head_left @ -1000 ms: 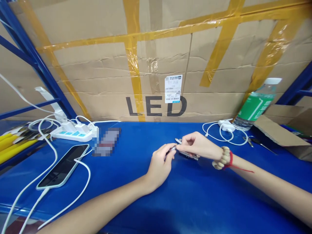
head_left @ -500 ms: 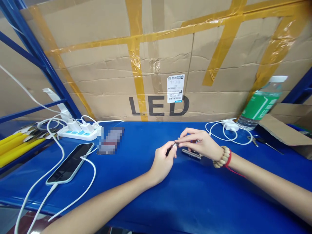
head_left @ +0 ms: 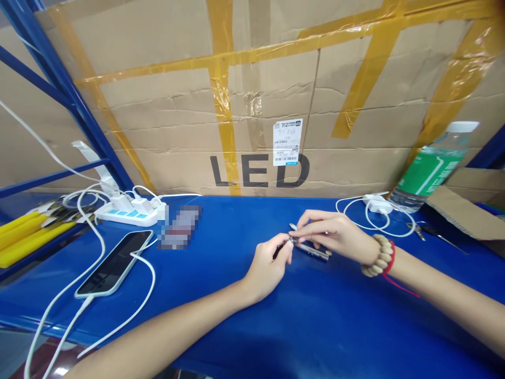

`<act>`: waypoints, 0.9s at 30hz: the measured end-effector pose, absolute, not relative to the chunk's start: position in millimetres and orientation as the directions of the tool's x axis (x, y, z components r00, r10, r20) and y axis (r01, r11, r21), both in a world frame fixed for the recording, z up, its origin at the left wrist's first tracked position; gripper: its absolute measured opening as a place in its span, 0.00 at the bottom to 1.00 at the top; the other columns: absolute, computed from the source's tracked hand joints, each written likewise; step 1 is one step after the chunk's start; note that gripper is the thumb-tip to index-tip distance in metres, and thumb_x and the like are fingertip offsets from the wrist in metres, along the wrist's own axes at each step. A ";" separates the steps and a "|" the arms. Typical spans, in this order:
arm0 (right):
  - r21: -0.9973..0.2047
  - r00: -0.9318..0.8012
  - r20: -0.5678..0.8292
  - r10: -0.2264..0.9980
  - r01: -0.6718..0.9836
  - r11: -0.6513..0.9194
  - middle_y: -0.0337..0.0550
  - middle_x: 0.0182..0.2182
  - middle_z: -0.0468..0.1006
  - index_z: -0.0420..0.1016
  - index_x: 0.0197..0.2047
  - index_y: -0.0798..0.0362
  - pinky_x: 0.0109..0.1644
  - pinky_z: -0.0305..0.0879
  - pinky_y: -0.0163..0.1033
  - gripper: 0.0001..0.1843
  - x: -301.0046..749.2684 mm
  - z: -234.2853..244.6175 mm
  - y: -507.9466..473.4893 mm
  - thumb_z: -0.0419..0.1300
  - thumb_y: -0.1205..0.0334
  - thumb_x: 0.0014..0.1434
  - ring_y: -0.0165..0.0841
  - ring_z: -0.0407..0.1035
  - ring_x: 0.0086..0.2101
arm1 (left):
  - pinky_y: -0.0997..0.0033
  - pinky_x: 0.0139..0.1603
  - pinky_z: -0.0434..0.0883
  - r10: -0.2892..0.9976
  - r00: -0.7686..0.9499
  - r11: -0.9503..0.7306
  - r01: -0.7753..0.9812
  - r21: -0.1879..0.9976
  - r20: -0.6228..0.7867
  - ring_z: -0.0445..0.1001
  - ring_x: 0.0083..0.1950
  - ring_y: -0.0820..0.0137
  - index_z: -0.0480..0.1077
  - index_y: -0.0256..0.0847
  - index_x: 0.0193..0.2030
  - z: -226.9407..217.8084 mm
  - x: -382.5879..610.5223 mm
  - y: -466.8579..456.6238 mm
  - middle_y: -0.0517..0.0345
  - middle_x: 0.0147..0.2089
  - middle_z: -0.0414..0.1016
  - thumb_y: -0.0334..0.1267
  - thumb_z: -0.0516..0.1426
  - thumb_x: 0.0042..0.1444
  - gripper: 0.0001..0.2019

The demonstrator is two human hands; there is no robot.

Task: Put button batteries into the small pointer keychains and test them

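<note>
Over the blue table top (head_left: 300, 316), my left hand (head_left: 267, 266) is closed around a thin dark pen-like part (head_left: 281, 248) with a small metal tip. My right hand (head_left: 335, 234), with a bead bracelet and red string at the wrist, pinches that metal tip with thumb and forefinger. Right under my right hand lie several silver pen-like pieces (head_left: 315, 251) on the table. The two hands touch at the fingertips.
A phone (head_left: 114, 263) on a white cable lies at the left, near a white power strip (head_left: 128, 210) with plugs. Yellow rods (head_left: 27, 237) sit far left. A taped cardboard box (head_left: 252, 105) marked LED stands behind. A green-labelled bottle (head_left: 430, 168), white charger cable (head_left: 374, 210) and open carton (head_left: 465, 210) are at the right.
Both hands stay joined at the small part, shifted slightly to the right in view. My right fingers have reshaped their pinch on the metal tip.
</note>
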State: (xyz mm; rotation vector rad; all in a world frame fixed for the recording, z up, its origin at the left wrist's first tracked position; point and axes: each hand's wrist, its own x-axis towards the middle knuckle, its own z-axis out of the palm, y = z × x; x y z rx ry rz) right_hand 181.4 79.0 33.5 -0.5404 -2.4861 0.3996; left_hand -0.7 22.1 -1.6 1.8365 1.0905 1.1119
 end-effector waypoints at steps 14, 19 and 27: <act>-0.496 -0.736 0.409 0.539 0.317 0.809 0.43 0.27 0.74 0.80 0.32 0.54 0.29 0.64 0.32 0.15 179.0 45.6 78.5 0.59 0.51 0.54 0.27 0.68 0.26 | 0.77 0.33 0.60 0.888 0.341 -0.418 0.317 0.852 0.309 0.63 0.27 0.75 0.65 0.38 0.30 -1.2 -0.8 21.7 0.64 0.24 0.64 0.35 0.44 0.62 0.12; -0.477 -0.711 0.453 0.538 0.316 0.820 0.44 0.28 0.75 0.79 0.32 0.55 0.27 0.63 0.31 0.14 177.9 48.0 78.3 0.63 0.52 0.51 0.28 0.68 0.26 | 0.77 0.33 0.60 0.886 0.337 -0.423 0.301 0.855 0.320 0.63 0.27 0.75 0.64 0.38 0.30 -2.2 -1.0 21.4 0.64 0.24 0.63 0.35 0.44 0.62 0.12; -0.528 -0.724 0.442 0.530 0.268 0.806 0.42 0.25 0.74 0.80 0.29 0.55 0.29 0.65 0.32 0.12 178.2 46.0 77.3 0.63 0.54 0.51 0.28 0.68 0.25 | 0.78 0.32 0.60 0.875 0.364 -0.440 0.320 0.839 0.320 0.62 0.26 0.75 0.65 0.38 0.33 -1.3 -1.4 20.3 0.64 0.23 0.63 0.35 0.44 0.62 0.11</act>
